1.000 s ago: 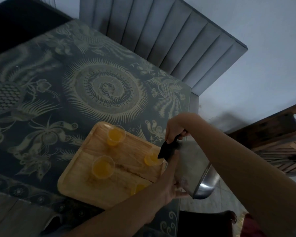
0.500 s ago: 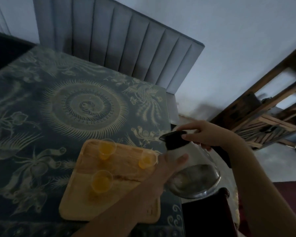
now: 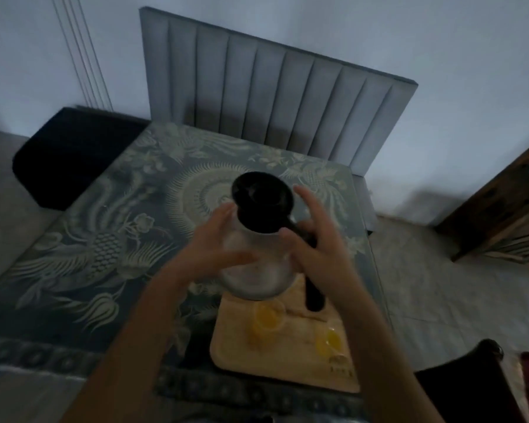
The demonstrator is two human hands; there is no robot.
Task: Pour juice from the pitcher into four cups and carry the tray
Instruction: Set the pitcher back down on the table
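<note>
The clear glass pitcher with a black lid and black handle (image 3: 257,248) stands upright just beyond the far edge of the pale wooden tray (image 3: 275,364), its base overlapping that edge from this angle, and it looks close to empty. The left hand (image 3: 214,239) lies flat against the glass on the side away from the handle, fingers spread and straight. The right hand (image 3: 318,245) sits at the handle side, thumb against the neck and fingers raised beside the lid; motion blur makes it impossible to tell whether it grips the handle. On the tray, two small clear cups of orange juice (image 3: 268,315) show plainly.

Pouring appears finished, and the step in hand is parking the pitcher on the dark floral tablecloth (image 3: 104,239) beyond the tray. Next, both hands need to let go, take opposite tray edges and lift it level so the juice does not slop. A grey channelled chair back (image 3: 272,96) stands farther beyond the tray.
</note>
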